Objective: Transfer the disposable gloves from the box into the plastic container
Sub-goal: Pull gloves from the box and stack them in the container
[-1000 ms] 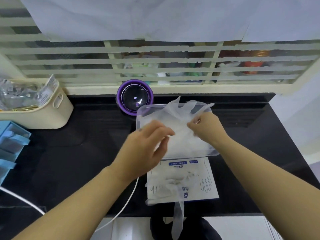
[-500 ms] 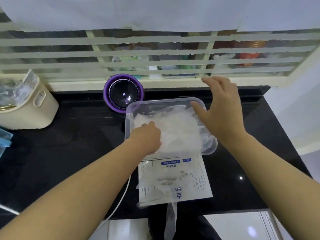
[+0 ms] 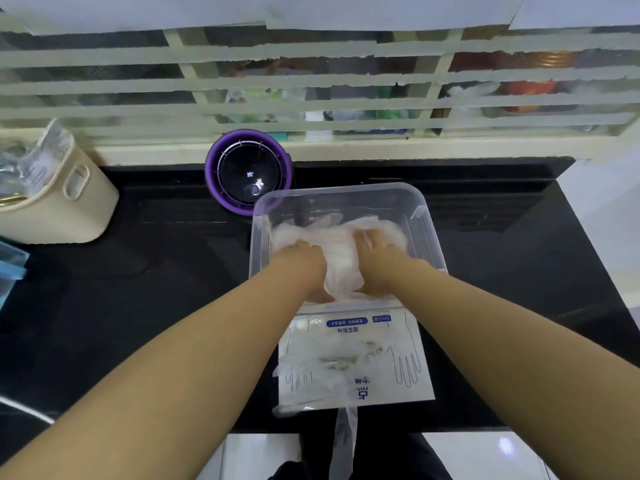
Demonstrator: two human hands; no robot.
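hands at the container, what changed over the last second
The right hand let go of the gloves, lifted open over the far rim, then came down into the container. The left hand dropped from above the near edge onto the pile. Both now press the gloves lower inside. The box with a glove hanging out, the purple gadget and the beige basket stayed put.

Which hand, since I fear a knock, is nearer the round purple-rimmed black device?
Left. The left hand rests on the translucent gloves in the left half of the clear plastic container, front-right of the device; the right hand rests farther right.
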